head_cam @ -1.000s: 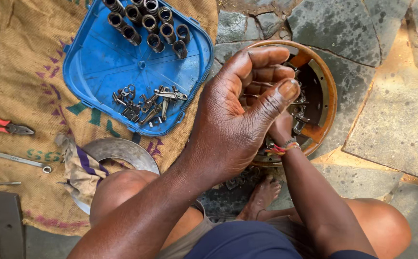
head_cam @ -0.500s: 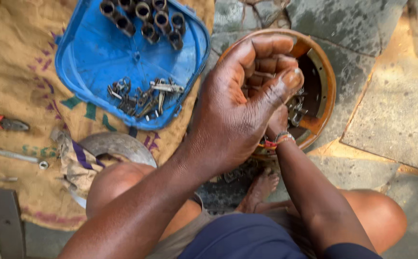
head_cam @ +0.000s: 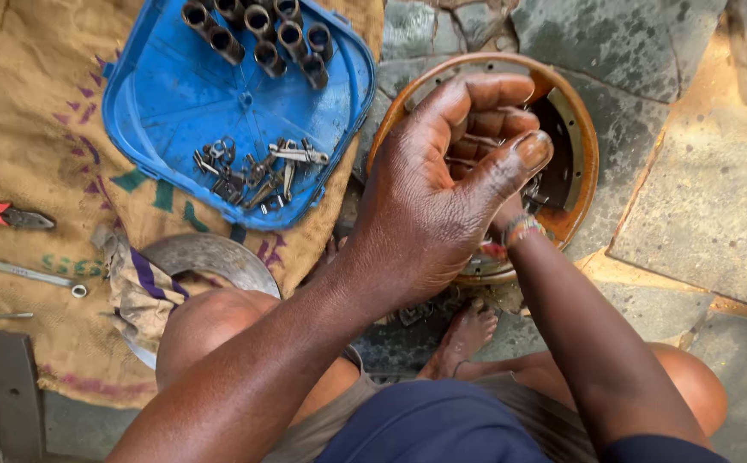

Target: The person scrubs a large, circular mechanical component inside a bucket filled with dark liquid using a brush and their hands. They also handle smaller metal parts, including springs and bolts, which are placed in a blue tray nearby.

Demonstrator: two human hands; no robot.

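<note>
Hands work over drum (head_cam: pixel 583 163): left hand (head_cam: pixel 442 184) curled loosely, grasp unclear; right hand (head_cam: pixel 510 219) hidden beneath it. Best done with drum steadied, small parts kept inside it.

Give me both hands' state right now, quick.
Left hand: fingers curled over the round rusty drum; anything held cannot be told.
Right hand: mostly hidden behind the left, open or closed cannot be told.

The left hand (head_cam: pixel 442 189) curls, fingers bent, over a round rust-brown metal drum (head_cam: pixel 575 129) on the stone floor (head_cam: pixel 716 171), hiding most of the right hand (head_cam: pixel 510 225) inside it, while a blue plastic tray (head_cam: pixel 176 111) of small metal parts (head_cam: pixel 253 171) lies far left on burlap sacking (head_cam: pixel 39 111).
</note>
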